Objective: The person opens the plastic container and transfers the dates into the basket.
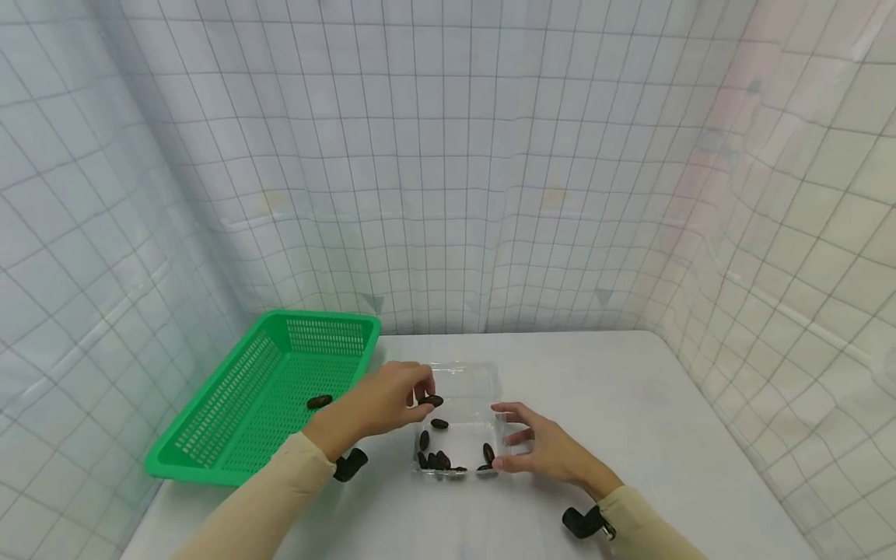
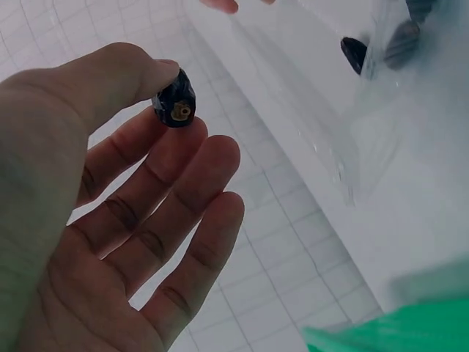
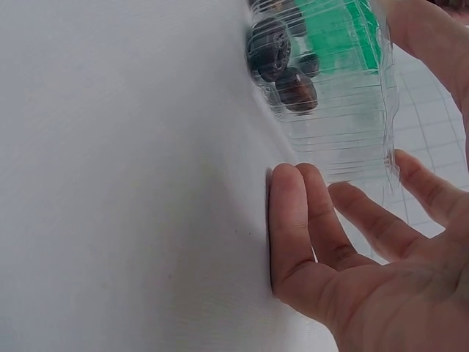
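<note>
Dates (image 1: 448, 459) lie in a clear plastic box (image 1: 465, 385) near the front middle of the white bench (image 1: 630, 404), and the left hand (image 1: 381, 404) pinches one date (image 1: 430, 401) between thumb and fingers above it. The right hand (image 1: 542, 447) rests against the box's right side, fingers straight and apart. A green basket (image 1: 210, 435) holding another date (image 1: 319, 401) sits at the bench's left edge, with gridded white sheeting (image 1: 448, 155) walling the room behind.

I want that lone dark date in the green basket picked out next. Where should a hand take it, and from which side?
Pinch the date across its narrow middle, coming from above: it lies flat on the green basket floor, and the raised walls likely block a sideways approach.
</note>
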Available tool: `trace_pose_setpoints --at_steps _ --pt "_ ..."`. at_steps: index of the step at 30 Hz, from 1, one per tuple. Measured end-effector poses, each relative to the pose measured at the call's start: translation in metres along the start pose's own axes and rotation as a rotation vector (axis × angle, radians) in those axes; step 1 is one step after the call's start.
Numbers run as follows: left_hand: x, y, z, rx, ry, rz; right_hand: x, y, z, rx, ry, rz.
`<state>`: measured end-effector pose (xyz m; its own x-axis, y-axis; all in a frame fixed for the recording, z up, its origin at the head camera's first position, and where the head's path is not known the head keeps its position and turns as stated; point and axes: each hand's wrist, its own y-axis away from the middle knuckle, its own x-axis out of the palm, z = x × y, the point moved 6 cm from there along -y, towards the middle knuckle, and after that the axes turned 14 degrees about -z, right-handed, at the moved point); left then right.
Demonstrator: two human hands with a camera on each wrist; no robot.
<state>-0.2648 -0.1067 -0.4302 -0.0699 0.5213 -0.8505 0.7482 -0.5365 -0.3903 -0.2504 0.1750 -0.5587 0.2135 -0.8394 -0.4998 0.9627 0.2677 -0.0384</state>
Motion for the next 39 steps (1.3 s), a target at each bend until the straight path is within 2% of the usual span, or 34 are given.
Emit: trace_pose_setpoints --at_steps 7,16,23,32,39 --pt "-0.026 0.005 0.017 -0.025 -0.033 -0.065 -0.002 0.001 -0.003 0.000 0.007 -0.006" --pt "-0.053 0.012 0.045 -0.121 -0.017 -0.117 -0.005 0.002 -0.009 0.020 0.008 -0.013" --pt "-0.068 0.023 0.079 -0.200 -0.023 -0.143 -0.006 0.000 -0.005 -0.001 0.023 -0.009" --pt "-0.087 0.037 0.127 -0.292 -0.080 -0.169 -0.004 -0.003 -0.002 -0.010 0.023 -0.019" --pt "-0.095 0.049 0.153 -0.342 -0.086 -0.138 0.003 0.000 -0.007 0.015 0.018 -0.014"
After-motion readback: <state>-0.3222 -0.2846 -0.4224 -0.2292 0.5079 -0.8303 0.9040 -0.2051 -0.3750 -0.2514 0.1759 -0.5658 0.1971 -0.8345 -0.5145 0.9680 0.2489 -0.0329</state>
